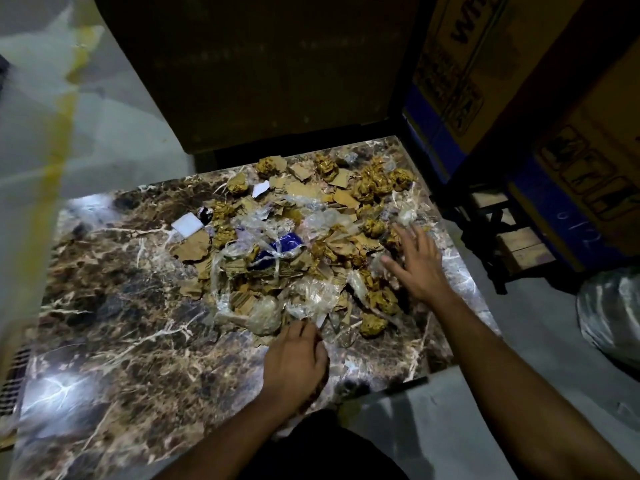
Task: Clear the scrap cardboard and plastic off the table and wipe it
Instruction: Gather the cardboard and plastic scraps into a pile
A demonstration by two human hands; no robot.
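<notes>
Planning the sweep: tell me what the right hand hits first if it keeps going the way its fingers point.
Probably the crumpled clear plastic just beyond the right hand fingertips, at the scrap pile's right edge; height above the pile is unclear.

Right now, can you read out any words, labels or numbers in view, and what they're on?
"WM", partial bold letters cut off by the frame: cardboard box.
Handling symbols, no words: lower box.
Faint white handwriting on the blue band: too blurred to read.
White print on the blue scrap: too blurred to read.
</notes>
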